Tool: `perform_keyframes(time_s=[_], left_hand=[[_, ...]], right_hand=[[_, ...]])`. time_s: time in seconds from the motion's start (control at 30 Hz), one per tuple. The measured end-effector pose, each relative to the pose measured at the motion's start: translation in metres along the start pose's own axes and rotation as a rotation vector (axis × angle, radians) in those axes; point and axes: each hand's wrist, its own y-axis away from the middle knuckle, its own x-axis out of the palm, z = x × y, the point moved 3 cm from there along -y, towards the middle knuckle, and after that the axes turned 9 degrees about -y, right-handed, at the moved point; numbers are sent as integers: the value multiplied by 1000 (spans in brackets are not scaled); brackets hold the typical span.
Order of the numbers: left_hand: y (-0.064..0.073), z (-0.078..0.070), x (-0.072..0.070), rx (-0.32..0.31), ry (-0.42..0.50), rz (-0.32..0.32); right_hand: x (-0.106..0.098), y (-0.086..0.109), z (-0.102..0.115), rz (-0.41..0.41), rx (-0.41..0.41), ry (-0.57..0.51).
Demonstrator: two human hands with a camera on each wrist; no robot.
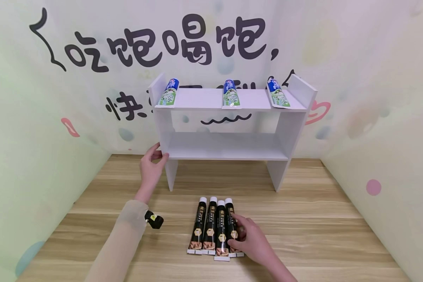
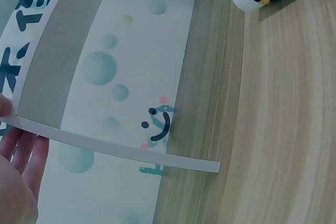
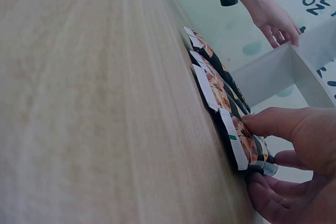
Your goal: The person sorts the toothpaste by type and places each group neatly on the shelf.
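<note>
Several black tubes with white caps lie side by side on the table in the head view. My right hand (image 1: pixel 252 239) holds the rightmost black tube (image 1: pixel 231 223); in the right wrist view the thumb lies on its printed face and fingers are at its outer edge. At the white two-tier shelf (image 1: pixel 229 145), my left hand (image 1: pixel 151 166) grips the left side panel. The left wrist view shows the thumb and fingers on opposite sides of that panel (image 2: pixel 121 148).
On the shelf's top board lie three blue-and-green toothpaste tubes, at left (image 1: pixel 169 93), middle (image 1: pixel 230 94) and right (image 1: pixel 278 94). The shelf stands at the back of the wooden table (image 1: pixel 320 227), before a printed wall (image 1: pixel 211 23).
</note>
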Motion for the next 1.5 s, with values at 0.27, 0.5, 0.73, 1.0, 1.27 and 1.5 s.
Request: perform_keyframes(time_s=[0.27,0.5,0.73,1.0,1.27,1.5], left_hand=[[1,-2,-1,6,-27,-15],[2,-3,0,16,-45,-13],[3,-4,-1,8,-65,-16],[3,-5,-1,11,-74,-16],[2,-7,0,15,-76,-22],[2,-7,-1,19,-88,-25]], right_hand=[[0,-2,2,24,12,-16],[-2,-1,1,29,48,-27],[-8,-1,0,52,43,-30],[-27,-4,1,241,25,-147],[-35,-4,-9,350,98,-402],[-33,0,-18,344,148,-597]])
